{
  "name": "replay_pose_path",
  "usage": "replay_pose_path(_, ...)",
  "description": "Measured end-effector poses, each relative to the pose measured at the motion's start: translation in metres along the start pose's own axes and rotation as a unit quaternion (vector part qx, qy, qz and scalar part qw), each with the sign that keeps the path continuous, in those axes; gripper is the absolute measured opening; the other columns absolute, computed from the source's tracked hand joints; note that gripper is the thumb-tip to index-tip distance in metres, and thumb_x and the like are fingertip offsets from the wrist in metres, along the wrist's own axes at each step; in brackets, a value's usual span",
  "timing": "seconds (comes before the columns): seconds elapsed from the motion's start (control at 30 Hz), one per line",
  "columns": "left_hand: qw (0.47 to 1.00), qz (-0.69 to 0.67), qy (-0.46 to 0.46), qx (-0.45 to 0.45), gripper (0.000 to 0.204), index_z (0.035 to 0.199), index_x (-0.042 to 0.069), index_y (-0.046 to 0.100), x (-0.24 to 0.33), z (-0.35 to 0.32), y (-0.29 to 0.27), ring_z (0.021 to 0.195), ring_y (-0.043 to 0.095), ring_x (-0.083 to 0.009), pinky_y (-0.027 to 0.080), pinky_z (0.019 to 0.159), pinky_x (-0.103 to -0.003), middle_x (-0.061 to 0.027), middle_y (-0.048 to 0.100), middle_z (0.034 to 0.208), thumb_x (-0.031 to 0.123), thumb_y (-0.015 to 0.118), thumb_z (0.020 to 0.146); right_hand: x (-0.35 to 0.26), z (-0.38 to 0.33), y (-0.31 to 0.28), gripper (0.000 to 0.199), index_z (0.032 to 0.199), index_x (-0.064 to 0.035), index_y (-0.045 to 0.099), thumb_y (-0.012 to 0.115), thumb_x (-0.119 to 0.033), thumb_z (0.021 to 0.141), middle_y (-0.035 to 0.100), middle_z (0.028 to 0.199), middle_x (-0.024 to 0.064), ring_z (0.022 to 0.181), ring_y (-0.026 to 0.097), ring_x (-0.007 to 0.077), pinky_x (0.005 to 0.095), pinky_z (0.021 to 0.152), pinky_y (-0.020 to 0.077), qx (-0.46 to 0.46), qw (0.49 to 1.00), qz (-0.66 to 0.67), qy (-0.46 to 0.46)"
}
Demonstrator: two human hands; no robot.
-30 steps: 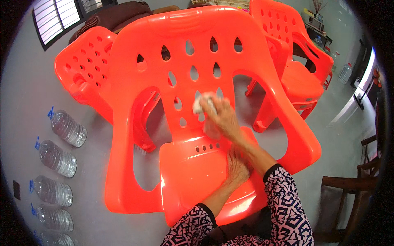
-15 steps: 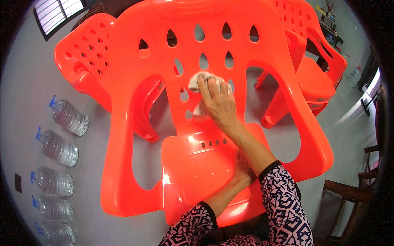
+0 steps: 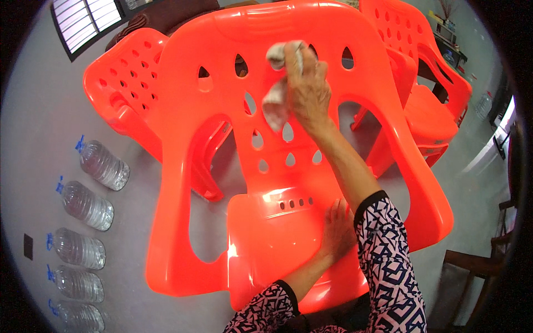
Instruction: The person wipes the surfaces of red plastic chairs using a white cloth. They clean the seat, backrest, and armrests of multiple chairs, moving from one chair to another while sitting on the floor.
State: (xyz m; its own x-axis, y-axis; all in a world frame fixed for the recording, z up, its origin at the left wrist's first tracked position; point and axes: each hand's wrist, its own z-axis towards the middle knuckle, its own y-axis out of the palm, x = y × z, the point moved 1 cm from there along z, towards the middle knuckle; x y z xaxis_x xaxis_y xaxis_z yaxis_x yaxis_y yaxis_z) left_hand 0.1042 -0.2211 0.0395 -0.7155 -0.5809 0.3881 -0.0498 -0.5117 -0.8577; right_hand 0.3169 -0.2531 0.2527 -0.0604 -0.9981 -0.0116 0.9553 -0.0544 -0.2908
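Note:
A red plastic armchair (image 3: pixel 272 227) with drop-shaped holes in its backrest fills the middle of the view. My right hand (image 3: pixel 311 94) presses a whitish cloth (image 3: pixel 276 105) against the upper part of the backrest, its fingers closed over the cloth. Part of the cloth hangs loose below the fingers. On the right side of the seat lies my left hand (image 3: pixel 337 230), flat with its fingers stretched out and nothing in it. My right forearm passes over it and hides a little of it.
Similar red chairs stand behind, one at the left (image 3: pixel 125 83) and one at the right (image 3: pixel 430 111). Several large clear water bottles (image 3: pixel 89 205) with blue handles line the floor at the left. Dark wooden furniture (image 3: pixel 472 263) stands at the lower right.
My right hand has moved up the backrest with the cloth, from its middle to near the top row of holes. The left hand stays on the seat, now showing more plainly.

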Motion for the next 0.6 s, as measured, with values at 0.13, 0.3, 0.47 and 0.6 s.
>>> replay_pose_path(0.13, 0.985, -0.098, 0.069, 0.125, 0.055, 0.13, -0.006, 0.044, 0.004, -0.002, -0.006, 0.134, 0.026, -0.0459, 0.02, 0.111, -0.054, -0.0297, 0.033, 0.139, 0.027, 0.049, 0.086, -0.005, 0.019, 0.008, 0.06, 0.135, -0.018, 0.049, 0.063, -0.013, 0.077, 0.047, 0.126, 0.0086, 0.094, 0.052, 0.0332, 0.0385, 0.064, 0.0565, 0.017, 0.999, -0.047, 0.019)
replay_pose_path(0.3, 0.998, -0.052, 0.019, 0.015, 0.055, 0.127, -0.008, 0.045, -0.009, -0.008, 0.009, 0.135, 0.025, -0.0442, 0.019, 0.112, -0.054, -0.0287, 0.032, 0.14, 0.028, 0.051, 0.087, -0.012, -0.004, 0.001, 0.054, 0.133, -0.0174, 0.053, 0.059, -0.013, 0.079, 0.049, 0.119, 0.0057, 0.093, 0.053, 0.0292, 0.0348, 0.061, 0.0553, -0.061, 0.995, -0.056, -0.062)
replay_pose_path(0.47, 1.0, 0.002, -0.011, -0.01, 0.06, 0.13, -0.006, 0.042, -0.008, 0.0, 0.004, 0.134, 0.028, -0.0413, 0.024, 0.111, -0.052, -0.0245, 0.033, 0.141, 0.031, 0.057, 0.086, -0.002, -0.015, -0.006, 0.05, 0.129, -0.0127, 0.054, 0.059, -0.015, 0.079, 0.05, 0.111, 0.0057, 0.093, 0.055, 0.0269, 0.0347, 0.053, 0.0547, -0.077, 0.992, 0.006, -0.1)
replay_pose_path(0.6, 0.999, -0.04, -0.001, 0.012, 0.063, 0.132, -0.003, 0.041, 0.001, 0.007, 0.001, 0.134, 0.029, -0.0413, 0.024, 0.11, -0.052, -0.0244, 0.033, 0.142, 0.036, 0.059, 0.086, 0.014, -0.045, -0.015, 0.049, 0.128, -0.0156, 0.054, 0.058, -0.016, 0.079, 0.051, 0.112, 0.0051, 0.091, 0.055, 0.0266, 0.0353, 0.063, 0.055, -0.051, 0.98, -0.039, -0.189)
